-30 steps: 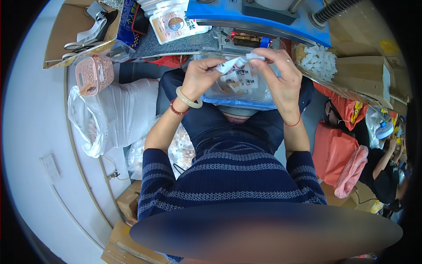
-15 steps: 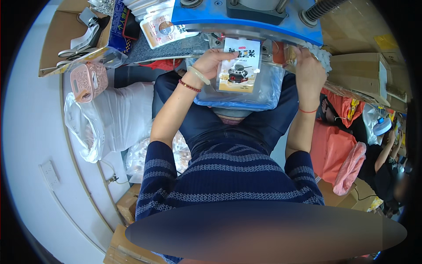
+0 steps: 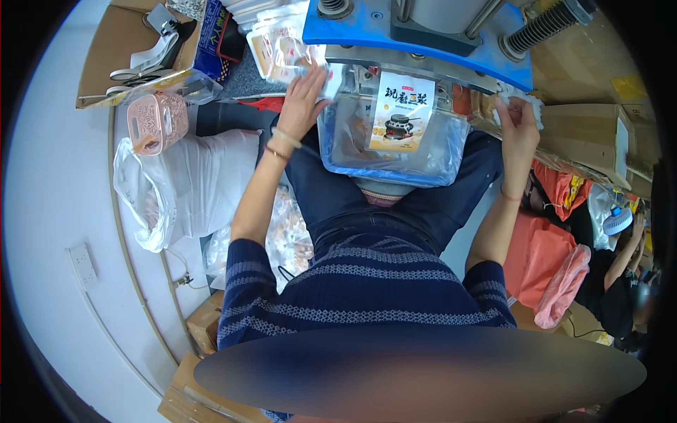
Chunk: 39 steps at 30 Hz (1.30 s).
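Observation:
A white printed pouch (image 3: pixel 400 116) with a black pot picture and a yellow lower edge stands in front of the blue press (image 3: pixel 451 46), its top close to the press's metal bar. Neither hand touches it. My left hand (image 3: pixel 303 102) lies with fingers stretched out over the near end of a stack of pouches (image 3: pixel 275 51), on a white one at the press's left corner. Off to the right, my right hand (image 3: pixel 520 125) has its fingers curled into a pinch beside a pile of small white pieces (image 3: pixel 534 106). What they hold, if anything, is too small to make out.
A plastic-lined bin with a blue rim (image 3: pixel 395 178) sits between my knees, under the pouch. A pink basket (image 3: pixel 161 127) and a white sack (image 3: pixel 204 183) are at left. Cardboard boxes (image 3: pixel 589 137) line the right. Another person's arm (image 3: pixel 620 264) shows at far right.
My left hand has let go of the printed pouch and moved left to the stack. The pouch stays at the press. My right hand remains near the white pile. The whole view has shifted slightly.

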### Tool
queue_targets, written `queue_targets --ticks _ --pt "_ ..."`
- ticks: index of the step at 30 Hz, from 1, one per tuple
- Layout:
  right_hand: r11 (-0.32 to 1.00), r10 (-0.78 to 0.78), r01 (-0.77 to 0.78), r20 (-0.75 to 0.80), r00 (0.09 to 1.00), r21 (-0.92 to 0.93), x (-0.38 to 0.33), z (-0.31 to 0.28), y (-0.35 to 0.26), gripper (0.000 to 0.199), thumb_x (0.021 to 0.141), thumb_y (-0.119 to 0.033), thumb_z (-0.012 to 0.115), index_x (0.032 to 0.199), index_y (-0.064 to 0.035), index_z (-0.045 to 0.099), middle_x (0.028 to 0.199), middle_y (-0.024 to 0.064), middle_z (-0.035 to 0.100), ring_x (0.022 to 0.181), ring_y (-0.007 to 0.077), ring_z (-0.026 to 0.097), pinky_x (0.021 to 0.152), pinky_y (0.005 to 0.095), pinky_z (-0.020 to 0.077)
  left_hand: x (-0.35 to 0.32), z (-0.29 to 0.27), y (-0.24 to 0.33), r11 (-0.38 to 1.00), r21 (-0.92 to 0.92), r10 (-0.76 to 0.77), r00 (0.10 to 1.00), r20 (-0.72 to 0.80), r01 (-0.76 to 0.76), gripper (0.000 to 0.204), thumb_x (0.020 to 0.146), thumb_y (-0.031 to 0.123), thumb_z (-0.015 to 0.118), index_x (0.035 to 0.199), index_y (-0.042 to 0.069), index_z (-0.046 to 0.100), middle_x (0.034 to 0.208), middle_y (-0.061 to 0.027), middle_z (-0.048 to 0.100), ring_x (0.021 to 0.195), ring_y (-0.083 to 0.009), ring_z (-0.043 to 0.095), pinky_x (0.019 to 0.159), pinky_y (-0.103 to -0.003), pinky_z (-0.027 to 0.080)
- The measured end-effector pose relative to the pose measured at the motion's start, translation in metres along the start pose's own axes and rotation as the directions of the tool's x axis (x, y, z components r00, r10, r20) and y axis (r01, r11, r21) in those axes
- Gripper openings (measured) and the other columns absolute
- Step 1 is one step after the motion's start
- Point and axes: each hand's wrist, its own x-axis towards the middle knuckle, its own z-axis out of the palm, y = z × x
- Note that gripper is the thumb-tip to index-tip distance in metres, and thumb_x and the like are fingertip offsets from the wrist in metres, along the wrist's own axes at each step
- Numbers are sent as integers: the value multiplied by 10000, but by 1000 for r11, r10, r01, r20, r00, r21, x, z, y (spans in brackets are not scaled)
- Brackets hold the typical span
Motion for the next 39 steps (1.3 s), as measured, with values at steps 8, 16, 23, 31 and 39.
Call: queue_targets --ticks 8,16,23,31,39 --pt "905 -245 93 330 912 416 -77 33 -76 208 856 -95 709 1051 -27 694 965 50 678 827 115 601 753 242 482 7 -39 55 712 -505 -505 855 115 489 258 800 -28 694 1054 7 720 961 -53 731 865 -66 623 792 -231 495" --pt "773 -597 524 131 791 359 -38 28 -126 180 827 -36 696 1002 -1 675 927 112 673 815 232 620 719 305 496 43 -68 129 429 -796 -319 896 308 427 174 849 78 736 1001 -6 731 939 -45 715 821 -59 611 713 -198 483" --pt "921 -391 324 499 773 219 -19 39 -80 271 904 -224 631 1061 -5 654 1018 171 676 922 338 650 792 371 509 32 -11 104 -164 -586 2 595 804 793 260 878 110 708 1080 -51 686 1011 -101 713 891 -122 661 811 -250 527" --pt "829 -210 247 130 969 -501 16 28 -9 207 879 -114 541 1007 12 644 1039 204 649 893 391 633 771 480 503 72 23 96 -424 -556 -173 539 825 715 292 911 113 652 1131 -79 635 1085 -144 689 961 -191 679 874 -303 532" --pt "893 -180 153 -25 983 -422 24 22 28 295 894 -153 608 1163 -36 639 1092 232 639 948 382 639 787 439 501 53 0 9 762 -490 -540 832 -123 422 425 813 214 766 1118 -51 631 995 -204 673 915 -342 653 768 -381 507"
